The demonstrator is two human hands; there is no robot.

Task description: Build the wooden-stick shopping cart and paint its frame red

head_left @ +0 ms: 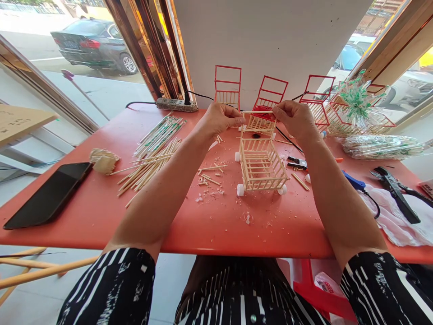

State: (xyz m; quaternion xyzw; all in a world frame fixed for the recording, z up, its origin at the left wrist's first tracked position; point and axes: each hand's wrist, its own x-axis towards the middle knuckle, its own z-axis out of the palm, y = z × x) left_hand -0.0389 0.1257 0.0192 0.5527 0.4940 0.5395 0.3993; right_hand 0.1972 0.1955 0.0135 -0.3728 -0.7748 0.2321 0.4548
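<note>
A small cart [248, 180] made of pale wooden sticks stands on the table, with a slatted basket and white wheels. At its far end an upright stick frame rises. A thin wooden stick [259, 112] lies across the top of that frame. My left hand [223, 119] pinches the stick's left end between thumb and fingers. At the other end, my right hand [297, 118] is closed on the stick. Whether the stick is fixed to the frame, I cannot tell. Behind my hands are more carts with red-edged frames [228, 82].
Loose sticks [152, 167], wrapped sticks [160, 135] and a phone [49, 194] lie left on the red table [209, 239]. Cutters [297, 162], a blue-handled tool [353, 180] with a cord and a black tool [397, 194] lie right. A power strip [176, 104] sits behind.
</note>
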